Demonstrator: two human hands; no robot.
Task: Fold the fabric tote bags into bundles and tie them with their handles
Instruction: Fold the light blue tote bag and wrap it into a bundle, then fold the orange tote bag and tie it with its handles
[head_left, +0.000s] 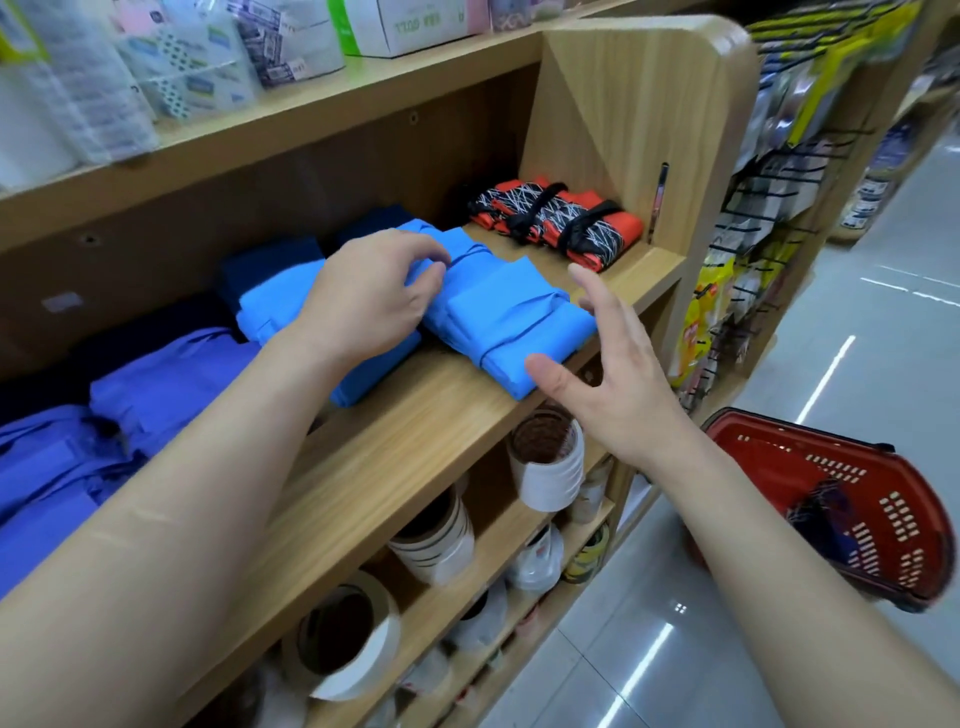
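A light blue tote bundle (511, 317), folded and wrapped with its own handle, lies on the wooden shelf (415, 415) near the front edge. My left hand (374, 296) rests on the blue fabric just left of it, fingers curled down onto the cloth. My right hand (608, 374) hovers at the bundle's right front corner with fingers spread and straight, holding nothing. More light blue folded bags (275, 301) lie under and behind my left hand. Two orange-and-black patterned bundles (556, 221), tied with black handles, sit at the back right.
Purple folded bags (156, 384) fill the shelf's left side, dark blue ones (270, 265) behind. Tape rolls (545, 457) stand on the lower shelf. A red shopping basket (852, 509) sits on the floor at right. An upright wooden end panel (649, 104) closes the shelf.
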